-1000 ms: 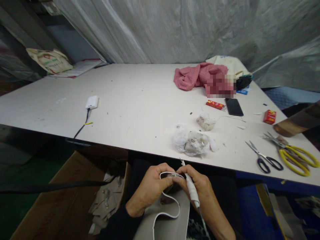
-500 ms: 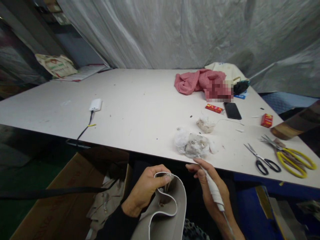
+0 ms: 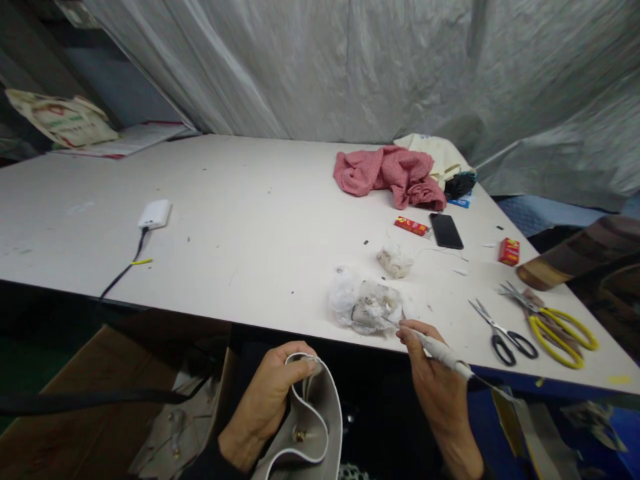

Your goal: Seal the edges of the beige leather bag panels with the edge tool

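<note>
My left hand [image 3: 265,393] pinches the top edge of a curved, folded grey-beige sheet piece [image 3: 331,400], which looks like leather, between thumb and fingers. A small gold-coloured metal fitting [image 3: 299,435] shows inside its fold. My right hand [image 3: 440,393] is closed round a thin tool [image 3: 447,357] with a white-wrapped handle and a thin metal rod out of its rear. The tool's narrow tip points left, at a dirty whitish lump in clear plastic [image 3: 373,303] by the table's front edge. Whether tip and lump touch, I cannot tell.
On the white table [image 3: 240,233] lie black-handled scissors [image 3: 500,333], yellow-handled scissors [image 3: 555,327], a phone [image 3: 446,231], a smaller plastic-wrapped lump [image 3: 395,261], a red cloth [image 3: 387,173] and a white device with a cable [image 3: 155,214]. A cardboard box [image 3: 90,393] stands below left.
My right hand has turned the tool from pointing up and away to pointing left, bringing its tip to the plastic-wrapped lump. The left hand keeps its pinch on the sheet piece. The view has shifted right.
</note>
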### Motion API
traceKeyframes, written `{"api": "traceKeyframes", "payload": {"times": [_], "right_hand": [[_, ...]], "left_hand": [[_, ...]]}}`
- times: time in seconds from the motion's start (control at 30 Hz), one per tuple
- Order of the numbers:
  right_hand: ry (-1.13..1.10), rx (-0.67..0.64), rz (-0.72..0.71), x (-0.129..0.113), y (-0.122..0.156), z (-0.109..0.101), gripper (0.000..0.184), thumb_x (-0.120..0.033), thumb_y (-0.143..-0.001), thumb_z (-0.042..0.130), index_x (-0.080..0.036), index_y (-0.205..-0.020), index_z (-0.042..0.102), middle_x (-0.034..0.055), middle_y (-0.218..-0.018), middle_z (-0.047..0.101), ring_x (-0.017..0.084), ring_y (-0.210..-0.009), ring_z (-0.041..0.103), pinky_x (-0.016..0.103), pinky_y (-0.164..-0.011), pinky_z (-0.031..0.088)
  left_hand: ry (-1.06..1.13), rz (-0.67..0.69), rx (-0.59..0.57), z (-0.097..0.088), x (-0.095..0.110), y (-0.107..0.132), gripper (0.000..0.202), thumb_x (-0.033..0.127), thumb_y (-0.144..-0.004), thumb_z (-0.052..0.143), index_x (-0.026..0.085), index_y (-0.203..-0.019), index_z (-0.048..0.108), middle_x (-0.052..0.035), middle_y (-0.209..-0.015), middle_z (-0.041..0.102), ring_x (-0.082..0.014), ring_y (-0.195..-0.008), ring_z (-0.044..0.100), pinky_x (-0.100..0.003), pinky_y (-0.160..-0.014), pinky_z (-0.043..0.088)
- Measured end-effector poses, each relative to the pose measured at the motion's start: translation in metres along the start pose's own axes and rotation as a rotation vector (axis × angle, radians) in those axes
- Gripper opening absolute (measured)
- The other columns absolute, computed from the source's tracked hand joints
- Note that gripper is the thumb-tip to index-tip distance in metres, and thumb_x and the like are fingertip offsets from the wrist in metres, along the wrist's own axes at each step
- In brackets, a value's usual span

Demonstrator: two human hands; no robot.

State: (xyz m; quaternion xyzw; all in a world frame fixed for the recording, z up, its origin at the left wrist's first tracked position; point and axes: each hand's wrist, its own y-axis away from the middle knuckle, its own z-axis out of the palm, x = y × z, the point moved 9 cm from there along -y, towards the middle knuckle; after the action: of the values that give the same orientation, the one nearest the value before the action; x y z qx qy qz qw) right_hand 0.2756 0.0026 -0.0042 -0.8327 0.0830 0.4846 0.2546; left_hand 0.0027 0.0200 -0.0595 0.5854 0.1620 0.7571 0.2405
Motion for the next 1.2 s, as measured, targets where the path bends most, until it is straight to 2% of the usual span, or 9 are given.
{"api": "traceKeyframes", "payload": {"times": [0.13, 0.23, 0.43, 0.53, 0.6, 0.77, 0.93, 1.1, 1.2], "right_hand": [[-0.007, -0.02, -0.006, 0.004, -0.004, 0.003, 0.024, -0.041, -0.104, 0.059, -0.02, -0.104, 0.072, 0.0051, -0.093, 0.075, 0.021, -0.087, 0.072, 0.036, -0.084, 0.057], [0.002, -0.032, -0.057, 0.001, -0.005, 0.007, 0.02, -0.037, -0.103, 0.061, -0.02, -0.104, 0.072, 0.0053, -0.097, 0.076, 0.021, -0.09, 0.073, 0.035, -0.087, 0.057], [0.152, -0.056, -0.265, -0.021, -0.005, 0.018, 0.016, -0.03, -0.106, 0.059, -0.019, -0.105, 0.071, 0.0068, -0.096, 0.076, 0.022, -0.089, 0.072, 0.034, -0.083, 0.056], [0.264, -0.103, -0.39, -0.034, -0.002, 0.027, 0.015, -0.026, -0.107, 0.057, -0.019, -0.109, 0.07, 0.008, -0.097, 0.076, 0.023, -0.089, 0.071, 0.036, -0.083, 0.054], [0.32, -0.137, -0.42, -0.038, -0.003, 0.032, 0.015, -0.027, -0.107, 0.056, -0.02, -0.108, 0.07, 0.0081, -0.096, 0.076, 0.024, -0.088, 0.07, 0.037, -0.083, 0.053], [0.326, -0.076, -0.343, -0.035, -0.017, 0.03, 0.025, -0.032, -0.109, 0.052, -0.02, -0.097, 0.069, 0.0078, -0.09, 0.075, 0.022, -0.081, 0.069, 0.034, -0.078, 0.052], [0.32, -0.173, -0.361, -0.034, -0.024, 0.041, 0.03, -0.037, -0.109, 0.05, -0.019, -0.096, 0.07, 0.0083, -0.09, 0.075, 0.023, -0.082, 0.069, 0.035, -0.077, 0.052], [0.096, -0.017, -0.165, -0.022, -0.015, 0.017, 0.027, -0.041, -0.107, 0.054, -0.021, -0.098, 0.071, 0.0062, -0.089, 0.074, 0.022, -0.085, 0.07, 0.034, -0.08, 0.054], [-0.123, -0.117, -0.007, -0.019, 0.006, 0.026, 0.026, -0.04, -0.107, 0.053, -0.023, -0.097, 0.07, 0.0019, -0.078, 0.072, 0.019, -0.075, 0.07, 0.03, -0.073, 0.055]], "left_hand": [[-0.003, -0.025, 0.004, 0.001, -0.002, -0.007, 0.021, 0.028, -0.061, 0.085, 0.014, -0.066, 0.071, -0.0012, -0.057, 0.067, -0.0132, -0.055, 0.057, -0.024, -0.058, 0.042], [-0.033, -0.028, 0.012, 0.001, -0.004, -0.011, 0.021, 0.028, -0.062, 0.085, 0.013, -0.069, 0.072, -0.0018, -0.061, 0.068, -0.014, -0.058, 0.059, -0.025, -0.061, 0.043], [-0.115, -0.021, -0.031, 0.005, -0.008, -0.014, 0.019, 0.029, -0.069, 0.083, 0.013, -0.074, 0.074, -0.0022, -0.066, 0.068, -0.0148, -0.063, 0.058, -0.026, -0.064, 0.042], [-0.125, -0.005, -0.064, 0.007, -0.008, -0.015, 0.019, 0.029, -0.072, 0.083, 0.013, -0.075, 0.074, -0.0016, -0.067, 0.067, -0.0142, -0.064, 0.057, -0.026, -0.065, 0.041], [-0.122, 0.0, -0.089, 0.011, -0.008, -0.016, 0.02, 0.03, -0.072, 0.084, 0.013, -0.075, 0.074, -0.0015, -0.068, 0.067, -0.0141, -0.065, 0.056, -0.026, -0.065, 0.041], [-0.101, -0.025, -0.138, 0.017, -0.009, -0.017, 0.026, 0.034, -0.069, 0.089, 0.014, -0.074, 0.073, -0.0007, -0.066, 0.066, -0.0127, -0.062, 0.053, -0.025, -0.063, 0.039], [-0.062, -0.036, -0.132, 0.013, -0.012, -0.019, 0.033, 0.037, -0.064, 0.093, 0.013, -0.074, 0.072, -0.0018, -0.066, 0.067, -0.0134, -0.062, 0.055, -0.025, -0.063, 0.04], [-0.002, -0.067, -0.125, 0.01, -0.017, -0.018, 0.034, 0.034, -0.062, 0.094, 0.013, -0.075, 0.072, -0.0017, -0.066, 0.066, -0.0134, -0.061, 0.056, -0.025, -0.062, 0.04], [0.013, -0.074, -0.143, 0.013, -0.016, -0.017, 0.034, 0.035, -0.062, 0.094, 0.014, -0.074, 0.071, -0.0011, -0.065, 0.065, -0.0127, -0.061, 0.053, -0.025, -0.061, 0.039]]}}
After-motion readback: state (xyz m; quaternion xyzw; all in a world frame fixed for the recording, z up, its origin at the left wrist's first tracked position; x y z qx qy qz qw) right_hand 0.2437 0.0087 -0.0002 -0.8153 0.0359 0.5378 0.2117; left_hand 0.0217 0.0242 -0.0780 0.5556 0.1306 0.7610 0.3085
